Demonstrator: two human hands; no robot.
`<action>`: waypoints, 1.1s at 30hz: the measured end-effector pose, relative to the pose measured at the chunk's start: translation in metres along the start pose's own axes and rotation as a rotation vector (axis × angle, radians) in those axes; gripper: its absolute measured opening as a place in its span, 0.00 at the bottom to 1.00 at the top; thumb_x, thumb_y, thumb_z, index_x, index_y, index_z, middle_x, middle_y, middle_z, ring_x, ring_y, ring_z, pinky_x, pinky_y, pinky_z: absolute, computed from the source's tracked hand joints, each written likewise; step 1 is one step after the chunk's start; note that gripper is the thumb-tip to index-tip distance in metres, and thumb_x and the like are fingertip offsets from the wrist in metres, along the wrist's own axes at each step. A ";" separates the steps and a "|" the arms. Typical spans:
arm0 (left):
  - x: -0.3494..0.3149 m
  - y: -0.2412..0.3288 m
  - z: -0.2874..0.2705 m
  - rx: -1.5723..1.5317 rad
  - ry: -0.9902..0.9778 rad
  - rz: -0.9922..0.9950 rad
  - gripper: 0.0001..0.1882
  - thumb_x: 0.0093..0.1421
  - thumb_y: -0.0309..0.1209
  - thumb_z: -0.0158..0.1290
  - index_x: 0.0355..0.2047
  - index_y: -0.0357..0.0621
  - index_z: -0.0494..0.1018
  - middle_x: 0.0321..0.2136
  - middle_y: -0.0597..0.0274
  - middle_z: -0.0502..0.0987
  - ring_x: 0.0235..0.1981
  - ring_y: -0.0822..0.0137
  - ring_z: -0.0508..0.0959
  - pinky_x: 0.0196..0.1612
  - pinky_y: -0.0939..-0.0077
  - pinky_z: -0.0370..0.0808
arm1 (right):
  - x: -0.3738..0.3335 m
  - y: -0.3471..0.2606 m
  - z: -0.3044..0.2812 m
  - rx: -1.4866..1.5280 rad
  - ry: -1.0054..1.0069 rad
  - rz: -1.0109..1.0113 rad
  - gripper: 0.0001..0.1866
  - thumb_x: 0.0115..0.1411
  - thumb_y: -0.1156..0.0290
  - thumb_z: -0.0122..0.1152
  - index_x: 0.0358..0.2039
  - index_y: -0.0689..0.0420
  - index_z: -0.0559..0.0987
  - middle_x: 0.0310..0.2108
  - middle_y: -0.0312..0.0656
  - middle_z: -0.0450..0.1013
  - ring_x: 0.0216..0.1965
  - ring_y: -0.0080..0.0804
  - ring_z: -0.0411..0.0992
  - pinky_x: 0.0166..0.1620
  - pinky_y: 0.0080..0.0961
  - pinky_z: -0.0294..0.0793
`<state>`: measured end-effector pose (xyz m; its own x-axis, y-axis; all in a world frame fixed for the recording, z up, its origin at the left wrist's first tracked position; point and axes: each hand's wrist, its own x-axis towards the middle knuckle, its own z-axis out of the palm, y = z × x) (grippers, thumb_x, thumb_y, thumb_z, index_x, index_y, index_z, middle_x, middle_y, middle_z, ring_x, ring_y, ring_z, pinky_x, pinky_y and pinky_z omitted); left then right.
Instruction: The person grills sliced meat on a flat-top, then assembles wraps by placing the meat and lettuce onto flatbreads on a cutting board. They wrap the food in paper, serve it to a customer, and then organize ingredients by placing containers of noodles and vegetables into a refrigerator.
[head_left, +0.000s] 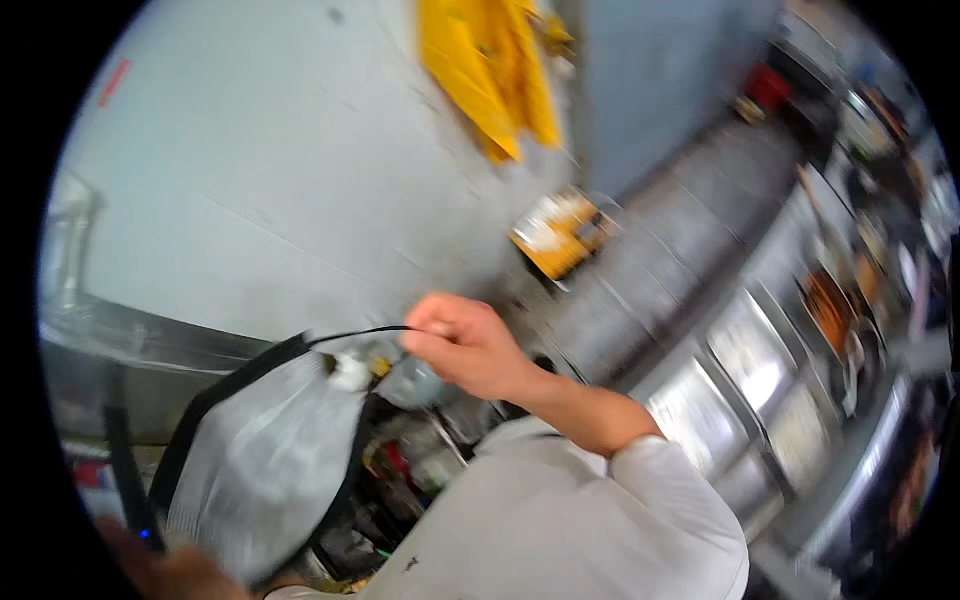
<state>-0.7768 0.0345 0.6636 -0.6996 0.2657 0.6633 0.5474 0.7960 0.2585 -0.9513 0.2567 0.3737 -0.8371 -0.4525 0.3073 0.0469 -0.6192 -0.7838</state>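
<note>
My right hand [455, 340] is closed in a pinch on a thin black cord [365, 332]. The cord runs left to a pale, see-through sheet with wide black edging [265, 455], which hangs in front of my body. It looks like a mesh or plastic cover; its exact kind cannot be made out. At the lower left rim, my left hand [185, 573] is smeared by motion, its fingers unclear. Close to it stands a dark strip with a small blue light [145, 533]. My white shirt [560, 500] fills the lower middle.
A pale wall [270, 150] rises ahead, with yellow cloth [490, 70] hanging on it. A yellow box [565, 235] stands by the wall's foot. Along the right runs a metal counter with lidded pans [700, 415] and utensils. Grey floor tiles [670, 240] lie between. Cluttered items [400, 470] sit below the sheet.
</note>
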 end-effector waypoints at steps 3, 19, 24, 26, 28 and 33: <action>0.073 -0.040 0.042 0.193 0.210 -0.173 0.15 0.57 0.19 0.54 0.45 0.41 0.71 0.29 0.76 0.64 0.28 0.84 0.63 0.30 0.90 0.60 | 0.069 0.012 -0.045 -0.025 -0.008 0.042 0.07 0.69 0.73 0.55 0.46 0.55 0.76 0.18 0.28 0.64 0.18 0.14 0.59 0.20 0.18 0.58; 0.408 -0.218 -0.008 0.515 0.597 -0.129 0.14 0.61 0.37 0.59 0.33 0.35 0.80 0.18 0.68 0.76 0.16 0.79 0.72 0.19 0.80 0.67 | 0.065 0.120 -0.286 -0.262 0.616 0.322 0.07 0.64 0.70 0.60 0.31 0.60 0.76 0.14 0.36 0.67 0.13 0.22 0.64 0.16 0.22 0.62; 0.472 -0.248 -0.018 0.847 0.634 -0.158 0.14 0.59 0.37 0.55 0.33 0.36 0.79 0.24 0.58 0.83 0.24 0.69 0.83 0.26 0.74 0.77 | 0.057 0.137 -0.311 -0.256 0.666 0.385 0.06 0.64 0.71 0.60 0.31 0.59 0.75 0.14 0.35 0.67 0.12 0.22 0.64 0.16 0.22 0.63; 0.481 -0.258 -0.019 1.017 0.692 -0.138 0.18 0.53 0.37 0.55 0.36 0.35 0.80 0.25 0.49 0.82 0.31 0.53 0.84 0.40 0.64 0.79 | 0.059 0.132 -0.301 -0.216 0.648 0.399 0.06 0.65 0.71 0.60 0.32 0.59 0.75 0.14 0.35 0.67 0.12 0.22 0.64 0.16 0.22 0.63; 0.492 -0.247 0.005 0.881 0.569 -0.204 0.18 0.51 0.37 0.56 0.37 0.35 0.80 0.27 0.47 0.82 0.34 0.53 0.84 0.41 0.64 0.78 | 0.058 0.158 -0.324 -0.271 0.651 0.298 0.06 0.65 0.72 0.60 0.32 0.58 0.75 0.14 0.35 0.68 0.12 0.22 0.64 0.16 0.21 0.62; 0.485 -0.247 0.016 0.902 0.435 -0.060 0.19 0.47 0.35 0.58 0.39 0.39 0.80 0.32 0.50 0.82 0.36 0.55 0.82 0.42 0.64 0.77 | 0.054 0.170 -0.325 -0.419 0.551 0.258 0.07 0.64 0.70 0.58 0.31 0.59 0.77 0.15 0.36 0.69 0.14 0.23 0.67 0.17 0.23 0.65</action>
<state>-1.2587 -0.0241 0.9102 -0.3872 0.1328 0.9124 -0.1623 0.9643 -0.2093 -1.1657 0.3354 0.0813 -0.9851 -0.0944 -0.1437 0.1595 -0.1901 -0.9687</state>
